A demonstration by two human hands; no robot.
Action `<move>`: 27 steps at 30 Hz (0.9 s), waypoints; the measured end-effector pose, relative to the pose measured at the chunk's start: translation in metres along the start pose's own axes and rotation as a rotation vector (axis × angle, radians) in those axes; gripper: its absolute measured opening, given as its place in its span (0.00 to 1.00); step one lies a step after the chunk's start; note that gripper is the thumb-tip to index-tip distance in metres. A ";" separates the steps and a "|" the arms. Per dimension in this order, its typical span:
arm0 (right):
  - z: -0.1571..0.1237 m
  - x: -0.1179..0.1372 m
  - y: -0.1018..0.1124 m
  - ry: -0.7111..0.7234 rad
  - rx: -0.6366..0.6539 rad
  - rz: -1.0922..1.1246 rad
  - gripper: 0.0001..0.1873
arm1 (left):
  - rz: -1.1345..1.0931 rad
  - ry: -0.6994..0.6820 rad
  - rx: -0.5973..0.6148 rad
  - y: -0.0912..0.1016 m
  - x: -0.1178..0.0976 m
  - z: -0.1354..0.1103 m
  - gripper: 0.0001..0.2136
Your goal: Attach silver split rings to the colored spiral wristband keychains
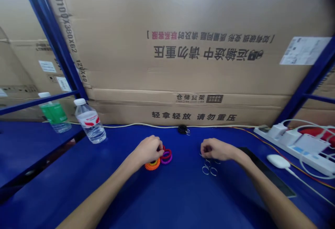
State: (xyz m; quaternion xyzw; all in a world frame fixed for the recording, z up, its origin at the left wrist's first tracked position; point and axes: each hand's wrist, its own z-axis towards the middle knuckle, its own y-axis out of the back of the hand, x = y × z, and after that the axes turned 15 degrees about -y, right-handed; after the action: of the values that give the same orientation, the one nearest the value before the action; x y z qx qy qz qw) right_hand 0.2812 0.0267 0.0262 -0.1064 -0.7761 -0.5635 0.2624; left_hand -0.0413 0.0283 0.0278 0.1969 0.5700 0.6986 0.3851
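My left hand (pixel 149 149) is closed in a pinch over a small pile of spiral coil bands. A red coil band (pixel 164 148) shows at its fingertips. Under and beside the fingers lie an orange coil band (pixel 152 166), a yellow one partly covered by the hand, and a purple coil band (pixel 167 160) with a dark red one on it. My right hand (pixel 216 149) has its thumb and fingers pressed together on a metal ring (pixel 200 154), mostly hidden. Several more metal split rings (pixel 205 170) lie on the table just below that hand.
A black coil band (pixel 182 129) with metal rings lies by the large cardboard box (pixel 167 75). Two water bottles, one red-labelled (pixel 90 121), one green-labelled (pixel 54 114), stand left. At right are a power strip (pixel 300 149), a white puck-like device (pixel 278 161) and a dark flat panel (pixel 277 180).
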 end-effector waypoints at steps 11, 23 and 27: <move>-0.007 0.027 0.002 0.097 -0.116 0.257 0.15 | -0.243 -0.031 -0.219 0.007 -0.016 0.006 0.05; -0.021 0.050 -0.004 0.201 0.278 0.414 0.15 | -0.284 -0.251 -0.345 -0.011 -0.045 0.009 0.11; -0.023 0.056 -0.008 0.224 0.342 0.430 0.13 | -0.278 -0.329 -0.323 -0.015 -0.054 0.007 0.09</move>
State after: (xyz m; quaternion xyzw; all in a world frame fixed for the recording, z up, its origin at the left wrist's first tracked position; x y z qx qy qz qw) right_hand 0.2376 -0.0050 0.0545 -0.1599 -0.7854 -0.3643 0.4741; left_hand 0.0025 -0.0080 0.0246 0.1635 0.4028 0.6794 0.5911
